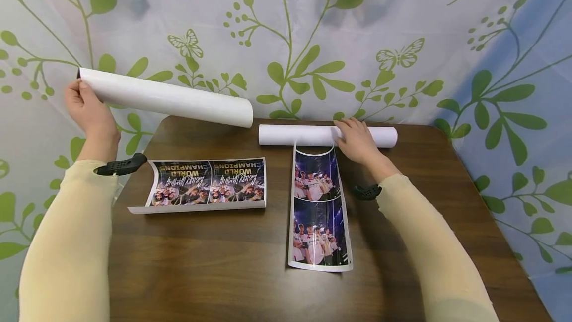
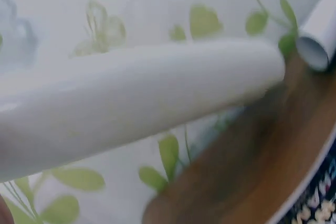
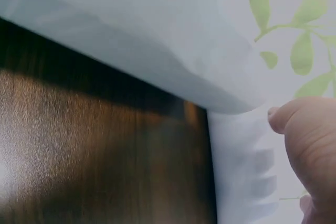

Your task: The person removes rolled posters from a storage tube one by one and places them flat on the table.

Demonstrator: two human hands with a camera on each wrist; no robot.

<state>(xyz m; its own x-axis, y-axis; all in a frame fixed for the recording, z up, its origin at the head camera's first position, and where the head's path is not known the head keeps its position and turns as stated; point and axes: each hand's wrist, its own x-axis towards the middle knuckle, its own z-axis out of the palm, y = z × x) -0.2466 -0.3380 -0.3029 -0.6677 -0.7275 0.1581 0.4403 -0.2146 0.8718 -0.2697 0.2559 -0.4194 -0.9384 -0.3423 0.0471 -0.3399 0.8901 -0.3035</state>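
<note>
My left hand (image 1: 89, 106) grips the near-left end of a rolled-up white glossy paper (image 1: 170, 96), thumb on top. The roll is raised at the upper left and slants down to the right; it fills much of the left wrist view. My right hand (image 1: 357, 143) rests over a second white paper roll (image 1: 286, 135), which lies along the table's back edge. A printed poster strip (image 1: 319, 232) with group photos runs forward from that roll, its upper end curling up against it. In the right wrist view the thumb (image 3: 294, 116) is near the white paper's curved edge.
A wide poster (image 1: 207, 183) reading "World Champions" lies at the left of the brown wooden table (image 1: 214, 262), its left and front edges curling up. Behind the table hangs a pale cloth (image 1: 313, 24) with green leaves. Each wrist wears a black band.
</note>
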